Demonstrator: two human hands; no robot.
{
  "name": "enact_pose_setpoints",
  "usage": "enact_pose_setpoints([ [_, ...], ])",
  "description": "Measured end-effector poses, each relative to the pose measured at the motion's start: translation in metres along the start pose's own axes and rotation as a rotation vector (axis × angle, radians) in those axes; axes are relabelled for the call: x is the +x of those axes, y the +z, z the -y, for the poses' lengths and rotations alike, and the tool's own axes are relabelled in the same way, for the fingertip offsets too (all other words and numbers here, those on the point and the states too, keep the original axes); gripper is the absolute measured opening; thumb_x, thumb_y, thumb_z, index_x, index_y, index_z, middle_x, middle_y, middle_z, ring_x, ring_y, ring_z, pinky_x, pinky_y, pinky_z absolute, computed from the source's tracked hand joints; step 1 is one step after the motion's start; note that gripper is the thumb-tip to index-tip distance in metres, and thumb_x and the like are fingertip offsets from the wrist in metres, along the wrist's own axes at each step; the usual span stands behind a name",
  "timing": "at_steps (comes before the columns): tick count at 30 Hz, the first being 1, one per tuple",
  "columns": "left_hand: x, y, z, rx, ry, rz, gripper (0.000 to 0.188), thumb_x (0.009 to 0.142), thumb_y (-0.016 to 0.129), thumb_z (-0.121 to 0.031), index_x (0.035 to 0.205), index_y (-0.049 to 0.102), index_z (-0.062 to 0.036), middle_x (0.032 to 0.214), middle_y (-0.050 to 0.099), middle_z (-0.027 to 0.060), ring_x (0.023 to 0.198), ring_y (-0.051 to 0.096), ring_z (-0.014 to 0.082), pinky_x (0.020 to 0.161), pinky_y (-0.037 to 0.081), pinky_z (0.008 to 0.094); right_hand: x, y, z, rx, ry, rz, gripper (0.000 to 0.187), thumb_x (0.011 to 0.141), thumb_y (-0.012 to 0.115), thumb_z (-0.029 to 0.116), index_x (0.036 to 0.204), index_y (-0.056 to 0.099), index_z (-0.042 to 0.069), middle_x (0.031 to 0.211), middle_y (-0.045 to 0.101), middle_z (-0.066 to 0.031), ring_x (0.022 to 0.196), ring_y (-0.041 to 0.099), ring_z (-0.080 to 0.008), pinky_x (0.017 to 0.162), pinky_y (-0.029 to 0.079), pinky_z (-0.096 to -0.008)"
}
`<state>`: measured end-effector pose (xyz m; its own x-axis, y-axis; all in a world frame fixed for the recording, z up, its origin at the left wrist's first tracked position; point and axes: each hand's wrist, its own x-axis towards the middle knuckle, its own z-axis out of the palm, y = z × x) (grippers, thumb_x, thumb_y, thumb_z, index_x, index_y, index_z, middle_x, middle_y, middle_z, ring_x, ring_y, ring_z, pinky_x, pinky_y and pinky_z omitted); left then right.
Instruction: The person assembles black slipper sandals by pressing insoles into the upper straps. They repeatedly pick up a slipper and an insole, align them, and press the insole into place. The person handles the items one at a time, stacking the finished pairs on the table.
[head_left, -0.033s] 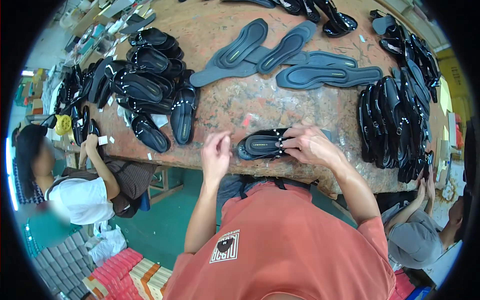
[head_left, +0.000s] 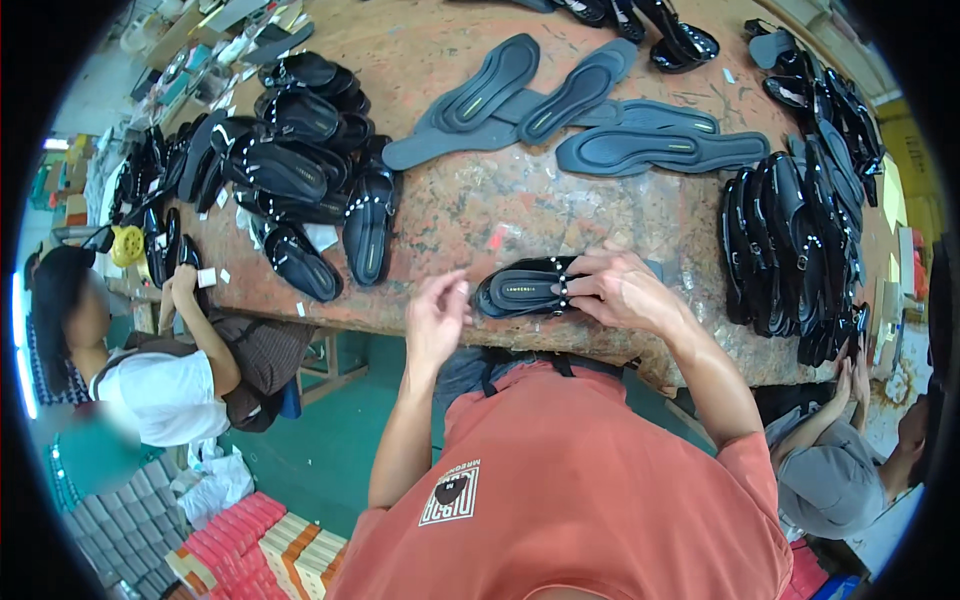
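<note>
A black shoe (head_left: 520, 290) with a dark insole and pale studs along its strap lies at the near edge of the worktable, its heel end toward my left. My right hand (head_left: 622, 290) grips its front part, with fingertips at the studded strap; the palm covers the toe. Just left of the heel, my left hand (head_left: 438, 318) hovers with loosely bent fingers apart, touching nothing that I can see. Farther back lie several loose dark grey insoles (head_left: 660, 152), some overlapping.
Piled black shoes (head_left: 285, 170) stand on the left, and a row of black shoes (head_left: 785, 250) on the right of the worktable (head_left: 450, 220). One person (head_left: 165, 380) sits at the left, another (head_left: 835, 470) at the right. Stacked boxes (head_left: 240, 540) are on the floor, lower left.
My left hand has shifted slightly right, toward the heel of the shoe, and its fingers have opened a little. My right hand keeps its place on the shoe.
</note>
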<state>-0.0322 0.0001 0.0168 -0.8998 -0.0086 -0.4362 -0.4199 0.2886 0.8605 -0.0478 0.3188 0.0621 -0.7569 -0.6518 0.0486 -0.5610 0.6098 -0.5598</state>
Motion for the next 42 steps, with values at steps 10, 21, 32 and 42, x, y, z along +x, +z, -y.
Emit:
enact_pose_setpoints([
  [10,-0.016,0.014,0.024,-0.157,0.084,0.048,0.043,0.096,0.075,0.003,0.137,0.066,0.0086,0.125,0.064,0.0137,0.094,0.077,0.0166,0.082,0.065,0.0281,0.018,0.013,0.015,-0.097,0.048,0.135,0.033,0.086,0.076,0.021,0.117,0.086,0.019,0.106,0.075,-0.0055,0.106,0.069,-0.0269,0.100,0.048,-0.0444],
  [21,-0.011,0.015,0.008,-0.002,-0.013,0.024,0.046,0.089,0.081,-0.003,0.131,0.067,0.0083,0.125,0.066,0.0158,0.088,0.074,0.0141,0.071,0.062,0.0298,0.026,0.020,0.007,-0.136,0.011,0.139,0.037,0.082,0.077,0.016,0.118,0.085,0.021,0.112,0.075,-0.0055,0.111,0.069,-0.0263,0.105,0.046,-0.0467],
  [32,0.011,0.009,-0.024,0.723,1.014,0.549,0.062,0.084,0.086,-0.025,0.140,0.069,-0.0065,0.155,0.058,0.0138,0.127,0.059,0.0340,0.111,0.052,0.0471,0.017,-0.005,0.043,-0.367,0.169,-0.060,0.046,0.083,0.082,0.014,0.129,0.081,0.019,0.112,0.077,-0.0110,0.105,0.072,-0.0261,0.095,0.053,-0.0421],
  [42,0.025,0.015,-0.041,0.850,0.972,0.719,0.086,0.070,0.083,-0.014,0.153,0.059,-0.0105,0.166,0.051,0.0043,0.108,0.056,0.0302,0.105,0.054,0.0427,-0.003,0.039,0.066,-0.273,0.658,-0.247,0.024,0.089,0.078,0.019,0.102,0.068,0.002,0.091,0.079,-0.0140,0.069,0.077,-0.0296,0.065,0.061,-0.0465],
])
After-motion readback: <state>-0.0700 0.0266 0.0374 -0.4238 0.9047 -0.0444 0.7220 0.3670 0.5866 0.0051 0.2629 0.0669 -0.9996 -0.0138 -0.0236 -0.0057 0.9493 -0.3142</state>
